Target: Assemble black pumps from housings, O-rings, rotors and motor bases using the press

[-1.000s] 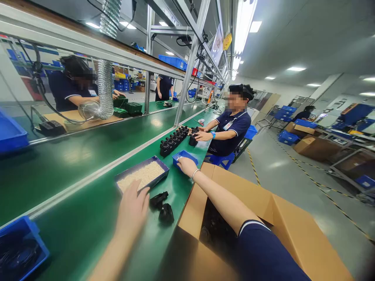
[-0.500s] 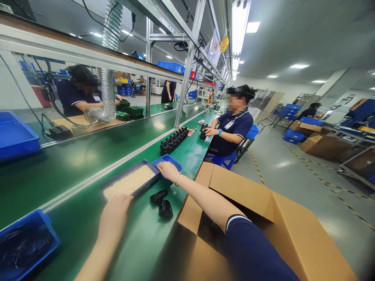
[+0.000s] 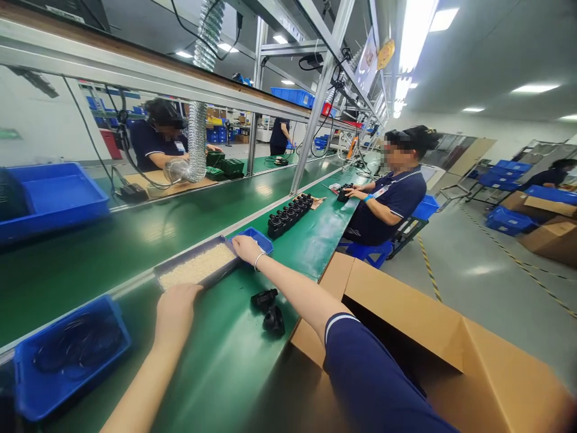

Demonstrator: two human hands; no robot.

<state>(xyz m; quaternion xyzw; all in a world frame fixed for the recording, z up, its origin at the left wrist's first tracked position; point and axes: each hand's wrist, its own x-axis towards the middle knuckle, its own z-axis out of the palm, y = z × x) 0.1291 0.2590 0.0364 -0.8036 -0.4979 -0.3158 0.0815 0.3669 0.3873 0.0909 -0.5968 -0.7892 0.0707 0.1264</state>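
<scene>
A long dark tray (image 3: 220, 273) filled with small cream-coloured pieces lies on the green bench, close to the metal rail. My left hand (image 3: 175, 313) is closed on its near left corner, thumb along the near edge. My right hand (image 3: 246, 248) has its fingers bent over the tray's right end, where a small blue bin (image 3: 264, 242) adjoins it; the fingertips are partly hidden. Between my arms and the bench edge lie two black moulded parts (image 3: 273, 320). A larger blue bin (image 3: 33, 400) holding black cords or rings stands near my left arm.
An open cardboard box (image 3: 401, 300) stands against the bench on the right. Beyond the small bin is a row of black parts (image 3: 291, 215). A co-worker (image 3: 392, 186) sits farther along, handling a black part. A metal frame post (image 3: 320, 102) rises from the bench.
The tray and the small blue bin have shifted away from me toward the rail, with both hands moving along. My view has swung left, bringing more of the cord-filled bin into sight.
</scene>
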